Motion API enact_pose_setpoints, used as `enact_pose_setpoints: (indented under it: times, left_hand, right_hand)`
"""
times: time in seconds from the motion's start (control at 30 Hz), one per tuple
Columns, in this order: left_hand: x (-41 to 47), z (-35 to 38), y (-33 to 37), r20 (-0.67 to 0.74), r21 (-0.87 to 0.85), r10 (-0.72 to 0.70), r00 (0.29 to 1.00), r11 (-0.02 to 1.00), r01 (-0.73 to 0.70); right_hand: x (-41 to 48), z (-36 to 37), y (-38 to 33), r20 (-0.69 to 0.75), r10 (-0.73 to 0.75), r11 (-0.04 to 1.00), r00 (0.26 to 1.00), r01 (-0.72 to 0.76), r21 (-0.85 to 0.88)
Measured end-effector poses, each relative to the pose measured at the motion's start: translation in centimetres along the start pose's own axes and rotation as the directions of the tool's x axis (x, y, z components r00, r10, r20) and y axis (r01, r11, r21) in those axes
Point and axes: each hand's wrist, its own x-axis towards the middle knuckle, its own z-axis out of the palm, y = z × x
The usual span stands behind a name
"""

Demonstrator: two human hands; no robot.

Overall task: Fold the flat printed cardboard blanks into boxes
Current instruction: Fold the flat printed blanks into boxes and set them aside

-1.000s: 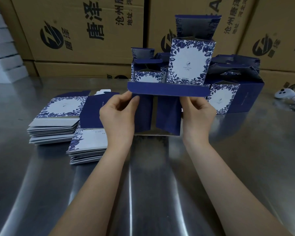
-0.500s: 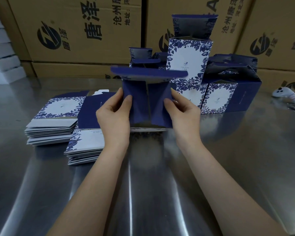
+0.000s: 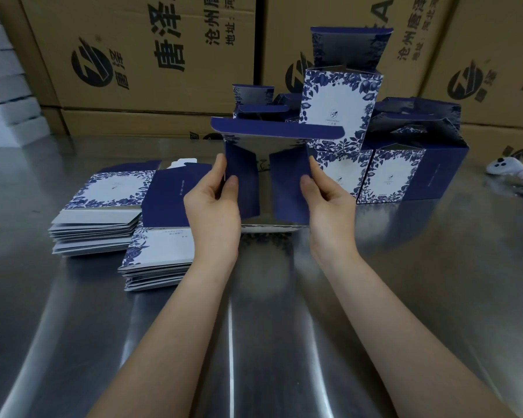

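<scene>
A half-formed blue box [image 3: 266,173] stands on the steel table [image 3: 405,282], its open end toward me, silver inside showing, a long blue flap sticking out on top. My left hand [image 3: 213,206] grips its left side, thumb on the left inner flap. My right hand [image 3: 326,203] grips the right side, thumb on the right inner flap. Two stacks of flat blue-and-white floral blanks lie to the left: a far stack [image 3: 100,212] and a near stack [image 3: 160,257]. Several folded boxes [image 3: 387,173] stand behind, one tall box [image 3: 338,110] on top.
Large brown shipping cartons [image 3: 151,55] with black print wall off the back of the table. A white handheld controller [image 3: 514,173] lies at the far right. White stacked material [image 3: 6,86] is at the far left.
The two inner side flaps have swung apart, exposing the silver interior. Both thumbs have moved outward to the box's sides, and the top flap stays raised.
</scene>
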Motion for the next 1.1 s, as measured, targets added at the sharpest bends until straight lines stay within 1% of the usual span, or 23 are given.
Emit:
enact_pose_setpoints:
  times: [0.1,0.17,0.23,0.3,0.6,0.77,0.97,1.1]
  left_hand:
    - [0.2,-0.1,0.1,0.077,-0.013,-0.018,0.997,1.0,0.019]
    - [0.3,-0.1,0.2,0.143,0.0,-0.028,0.989,1.0,0.028]
    - [0.4,-0.3,0.1,0.201,0.019,-0.038,0.979,0.999,0.035]
    - [0.5,-0.4,0.1,0.229,0.039,-0.051,0.972,0.998,0.044]
    - [0.6,-0.5,0.2,0.249,0.094,-0.045,0.968,0.995,0.022]
    - [0.3,-0.3,0.7,0.241,0.011,-0.036,0.97,0.999,0.035]
    - [0.1,-0.6,1.5,0.245,-0.018,0.007,0.969,1.0,-0.003]
    - [0.0,-0.9,2.0,0.219,-0.06,0.012,0.976,0.998,0.001]
  right_hand:
    - [0.4,-0.2,-0.2,0.053,0.046,0.997,0.998,-0.049,0.067]
    - [0.8,-0.5,-0.2,0.089,0.052,0.996,0.995,-0.058,0.061]
    - [1.3,-0.8,0.0,0.084,0.059,0.997,0.995,-0.063,0.044]
    - [1.5,-0.9,0.2,0.086,0.055,0.998,0.995,-0.057,0.023]
    - [1.7,-1.1,0.4,0.04,0.035,0.998,0.999,-0.033,-0.049]
    - [1.2,-1.1,-0.5,0.087,0.021,0.998,0.996,-0.016,-0.059]
    - [1.1,-1.4,-1.7,0.102,0.004,0.998,0.995,0.003,-0.065]
    - [1.0,-1.5,-2.3,0.159,0.0,0.999,0.987,0.008,-0.047]
